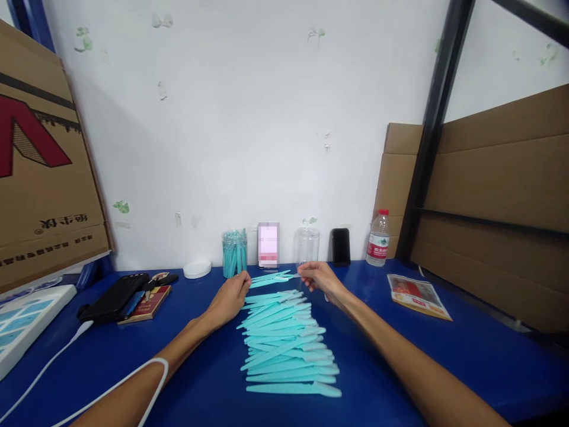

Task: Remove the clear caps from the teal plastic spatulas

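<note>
A blue table point(200, 388) is stretching out below a white wall, with a printed cardboard box point(48, 201) standing at the left. Turquoise sticks point(284, 344) are lying in a long, overlapping pile at the table's center, their pale, broader ends pointing right. A black pouch point(113, 299) is resting at left, and a flat packet point(418, 295) is lying at right, showing a red patch; its contents are staying hidden.

Just beyond the pile, a person is handling a few more of the sticks. The right hand point(320, 279) is pinching the pale end of one stick point(278, 276) between thumb and fingertips, while the left hand point(229, 296) is drawing its fingers nearly together at the narrow ends; whether they are gripping or merely touching, one cannot tell.

A red-capped bottle point(377, 243) is standing near the wall. A filled jar point(235, 255) is holding a bundle of upright turquoise sticks, and a clear jar point(307, 243) is standing behind the right hand. A round white lid point(197, 269) is lying left of the filled jar.
</note>
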`<state>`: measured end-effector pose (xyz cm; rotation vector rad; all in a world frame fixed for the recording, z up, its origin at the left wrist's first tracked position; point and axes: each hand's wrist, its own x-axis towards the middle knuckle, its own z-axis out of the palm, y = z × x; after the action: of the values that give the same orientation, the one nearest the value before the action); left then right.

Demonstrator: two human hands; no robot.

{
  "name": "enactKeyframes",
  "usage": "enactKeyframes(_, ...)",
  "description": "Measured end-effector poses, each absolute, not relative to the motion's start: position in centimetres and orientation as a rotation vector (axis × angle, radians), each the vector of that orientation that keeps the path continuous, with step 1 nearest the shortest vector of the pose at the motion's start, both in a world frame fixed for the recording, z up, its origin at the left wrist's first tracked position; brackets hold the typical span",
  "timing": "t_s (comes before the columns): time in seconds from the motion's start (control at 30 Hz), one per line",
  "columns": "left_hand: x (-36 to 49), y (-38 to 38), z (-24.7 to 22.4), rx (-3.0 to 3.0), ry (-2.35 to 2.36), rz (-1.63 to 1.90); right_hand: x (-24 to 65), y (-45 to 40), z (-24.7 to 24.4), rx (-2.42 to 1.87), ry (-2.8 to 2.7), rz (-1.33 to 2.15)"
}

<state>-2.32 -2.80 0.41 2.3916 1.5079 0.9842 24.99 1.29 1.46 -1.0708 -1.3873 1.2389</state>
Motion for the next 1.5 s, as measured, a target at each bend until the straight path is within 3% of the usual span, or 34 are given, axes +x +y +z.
enactKeyframes(0.4,-2.2,-3.3,0.7,2.351,1.586,0.997,24.1,-0.1,2.1,-0.935,-1.330,1.385)
enactKeyframes(0.87,-1.7,-3.7,0.8,2.347,1.520,1.101,25.4,0.8,2.7,-0.779,-0.877,1.616)
enactKeyframes(1.5,-1.9,-3.5,0.4,2.361,1.528,1.156,24.3,0.1,1.8,-0.852,-1.267,1.290)
